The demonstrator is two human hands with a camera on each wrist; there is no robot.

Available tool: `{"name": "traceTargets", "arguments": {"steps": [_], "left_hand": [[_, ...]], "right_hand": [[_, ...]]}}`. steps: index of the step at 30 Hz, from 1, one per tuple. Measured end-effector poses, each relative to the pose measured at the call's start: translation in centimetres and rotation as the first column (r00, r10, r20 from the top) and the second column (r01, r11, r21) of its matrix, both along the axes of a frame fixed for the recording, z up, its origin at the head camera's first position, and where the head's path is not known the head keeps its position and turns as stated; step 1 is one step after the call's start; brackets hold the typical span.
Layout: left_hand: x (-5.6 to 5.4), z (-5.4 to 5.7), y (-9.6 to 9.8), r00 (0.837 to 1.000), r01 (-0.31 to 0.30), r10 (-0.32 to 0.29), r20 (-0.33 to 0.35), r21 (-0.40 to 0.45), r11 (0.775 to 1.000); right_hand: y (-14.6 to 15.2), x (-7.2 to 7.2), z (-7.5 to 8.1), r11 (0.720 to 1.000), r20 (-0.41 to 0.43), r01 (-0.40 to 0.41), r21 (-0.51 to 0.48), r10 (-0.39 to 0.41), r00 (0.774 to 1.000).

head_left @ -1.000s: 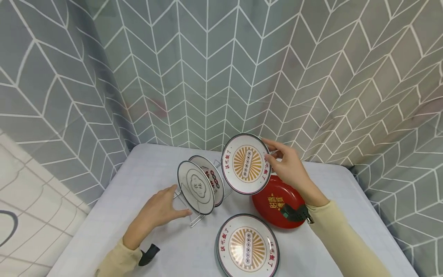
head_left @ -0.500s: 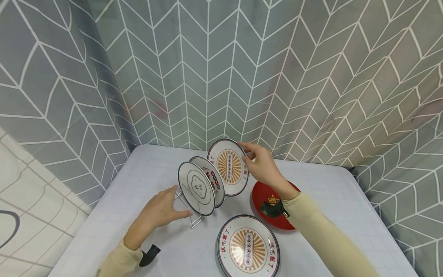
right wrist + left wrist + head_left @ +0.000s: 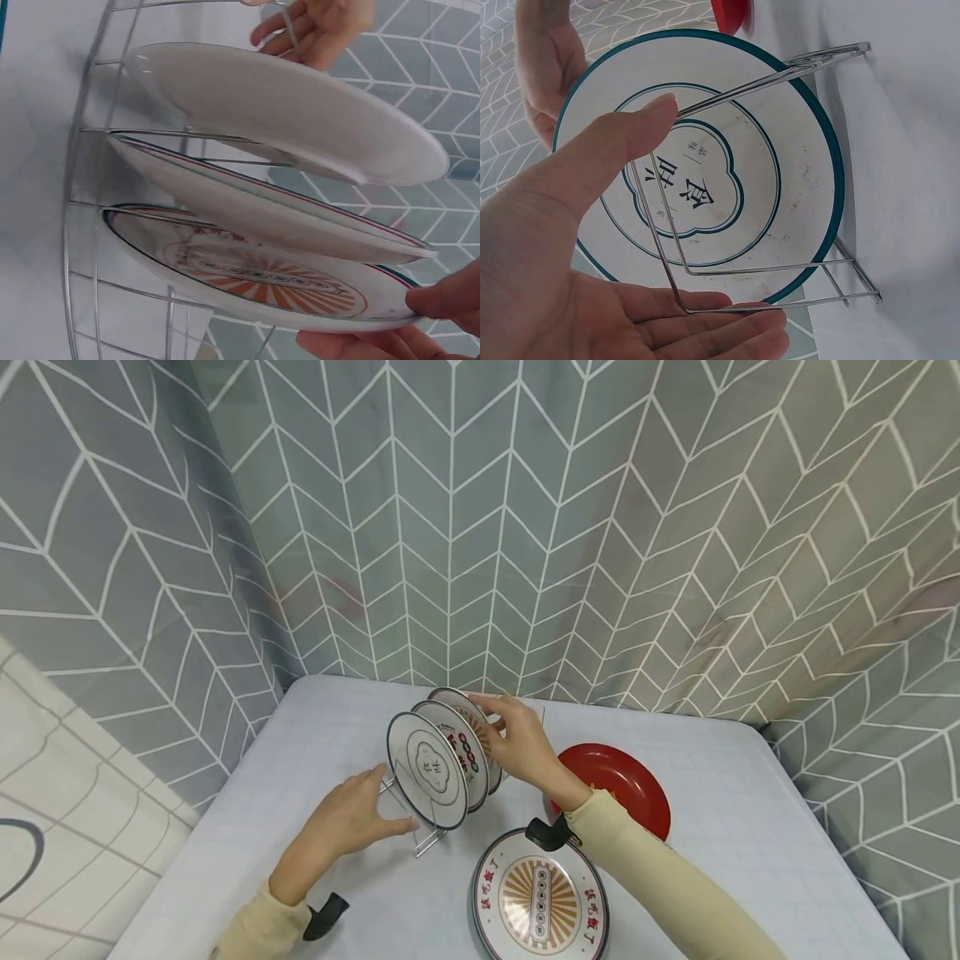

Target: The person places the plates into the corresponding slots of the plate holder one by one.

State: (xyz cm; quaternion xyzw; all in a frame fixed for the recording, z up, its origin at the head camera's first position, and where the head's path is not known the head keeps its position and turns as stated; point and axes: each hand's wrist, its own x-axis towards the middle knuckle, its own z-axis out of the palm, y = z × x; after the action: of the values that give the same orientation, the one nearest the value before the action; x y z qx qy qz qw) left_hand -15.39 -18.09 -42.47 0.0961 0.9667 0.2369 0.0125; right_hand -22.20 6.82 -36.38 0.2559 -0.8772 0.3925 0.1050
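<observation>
My right hand [image 3: 517, 739] pinches the rim of a sunburst-patterned plate [image 3: 277, 281], thumb on the patterned face and fingers behind. That plate stands tilted in a wire dish rack [image 3: 94, 210], beside two other upright plates. The nearest of these, a dark-rimmed white plate [image 3: 742, 172] with a lobed outline and characters, faces left; the middle plate [image 3: 457, 735] has red lettering. My left hand [image 3: 347, 814] is at the rack's left end, fingers fairly straight. In the left wrist view its thumb lies at the upper wire and its fingers at the lower wire.
A stack of sunburst plates [image 3: 536, 906] lies in front of the rack, partly under my right wrist strap. A red dish [image 3: 618, 785] sits right of the rack, partly hidden by the right forearm. A patterned grey curtain [image 3: 480, 527] hangs behind the white-covered table [image 3: 750, 827].
My right hand has carried the sunburst plate leftward and down into the rack behind the middle plate. The plate has turned more edge-on, while my left hand has stayed at the rack's end.
</observation>
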Motion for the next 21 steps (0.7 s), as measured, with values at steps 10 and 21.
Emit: {"name": "traceTargets", "arguments": {"steps": [10, 21], "left_hand": [[0.0, 0.1, 0.1, 1.000, 0.001, -0.001, 0.001, -0.002, 1.000], [0.0, -0.1, 0.2, 1.000, 0.004, -0.004, 0.011, -0.005, 1.000]], "right_hand": [[0.7, -0.8, -1.4, 1.000, 0.033, 0.028, 0.008, -0.028, 0.999], [2.8, 3.2, 1.9, 0.997, -0.106, 0.042, -0.060, -0.049, 0.993]]}}
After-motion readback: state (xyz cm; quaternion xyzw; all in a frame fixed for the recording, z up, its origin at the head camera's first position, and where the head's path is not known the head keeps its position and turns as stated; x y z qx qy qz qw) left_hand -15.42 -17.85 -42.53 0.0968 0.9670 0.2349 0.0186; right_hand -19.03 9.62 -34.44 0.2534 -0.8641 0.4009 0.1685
